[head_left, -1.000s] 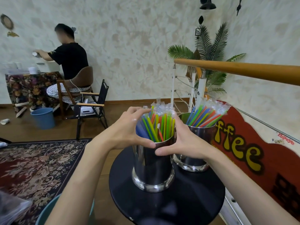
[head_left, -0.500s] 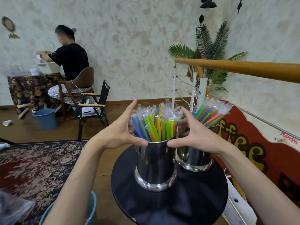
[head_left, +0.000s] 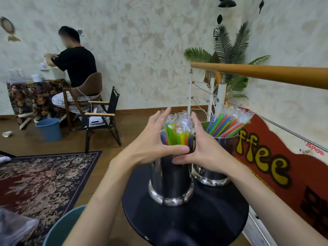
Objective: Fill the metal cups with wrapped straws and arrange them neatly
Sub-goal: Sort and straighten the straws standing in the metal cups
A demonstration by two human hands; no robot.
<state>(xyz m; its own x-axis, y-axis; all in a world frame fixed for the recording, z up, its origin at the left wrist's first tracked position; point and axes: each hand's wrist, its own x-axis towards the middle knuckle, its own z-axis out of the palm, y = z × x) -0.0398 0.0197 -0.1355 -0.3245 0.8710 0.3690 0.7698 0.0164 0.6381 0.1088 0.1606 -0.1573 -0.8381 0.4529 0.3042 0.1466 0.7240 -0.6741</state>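
Head view: two shiny metal cups side by side on a round black tabletop, both already stuffed with wrapped straws.
Near cup: tall polished steel cup, front-centre of the table, packed with clear-wrapped straws in green, yellow, blue and red, standing roughly upright in a tight bunch.
Far cup: second steel cup, just beside the near one on its right and a bit further back; its colourful wrapped straws lean right and fan out over the rim.
Left hand: left hand cupped against the left side of the near bunch, fingers fairly straight and pointing up, thumb lying across the front near the rim.
Right hand: right hand mirrors it on the right side, thumb meeting the left thumb in front (together they ring the bunch, pressing it in rather than gripping single straws).
Done: filling looks finished, both cups are full, no loose straws visible on the table.
In progress: squaring up the near bunch, my read.
Left: far bunch is probably the remaining job, since it is splayed and tilted (whether the bunches are even at the back, can't tell from here).
Risk: the cups nearly touch, so a sideways nudge could knock the far one.
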